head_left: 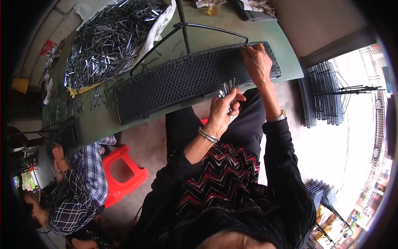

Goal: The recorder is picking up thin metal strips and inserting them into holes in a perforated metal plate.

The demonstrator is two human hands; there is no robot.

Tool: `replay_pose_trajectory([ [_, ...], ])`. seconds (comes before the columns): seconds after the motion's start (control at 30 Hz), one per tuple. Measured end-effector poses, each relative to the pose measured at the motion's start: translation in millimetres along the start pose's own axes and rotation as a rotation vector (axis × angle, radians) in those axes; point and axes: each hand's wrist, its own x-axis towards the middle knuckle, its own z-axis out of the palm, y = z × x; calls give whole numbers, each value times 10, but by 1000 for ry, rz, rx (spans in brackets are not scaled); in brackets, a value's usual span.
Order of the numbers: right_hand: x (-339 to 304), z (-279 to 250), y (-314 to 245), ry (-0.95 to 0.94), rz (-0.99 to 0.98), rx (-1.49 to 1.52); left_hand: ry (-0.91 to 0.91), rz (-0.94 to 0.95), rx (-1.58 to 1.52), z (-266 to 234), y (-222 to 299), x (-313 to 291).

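A long black perforated panel (182, 81) lies across the near edge of the green table (282, 37), its surface full of round holes. A black wire frame (185, 35) stands at its far side, with bent legs reaching the panel's far edge. My left hand (222, 110) is closed around several small shiny metal strips (226, 88), just off the panel's near edge. At the panel's far right, my right hand (258, 64) pinches its fingers together beside the end of a frame leg. Whatever those fingertips hold is hidden.
A big heap of metal strips (112, 43) covers the table's far left on a white sheet. Loose strips (78, 101) lie nearer. A cup (213, 10) and gloves (259, 6) are at the back. Stacked black racks (327, 93) stand right. A person (78, 191) sits left, beside a red stool (124, 174).
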Motion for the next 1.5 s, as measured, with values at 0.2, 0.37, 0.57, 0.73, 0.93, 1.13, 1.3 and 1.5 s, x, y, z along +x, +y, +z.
replay_pose_trajectory([
  [0.2, -273, -397, -184, -212, 91, 438, 14, 72, 1, -87, 49, 66],
  [0.37, -463, -632, -141, -605, 127, 680, 2, 23, -3, -11, 21, 104],
  [0.57, -445, -666, -184, -619, 472, 825, 11, -25, 74, 22, 27, 104],
  [0.73, -417, -620, -58, -673, 391, 857, -31, -26, 110, -5, 0, 128],
  [0.93, -360, -677, -15, -729, 393, 861, -60, -29, 136, -17, -28, 175],
  [1.13, -259, -669, -61, -144, 380, 781, 37, -64, 37, -19, -28, 239],
  [1.3, -151, -345, -62, 72, 260, 618, -21, -84, -20, -47, -97, 283],
  [1.5, -109, -169, 31, 123, 163, 491, -30, -111, -108, -70, -119, 273],
])
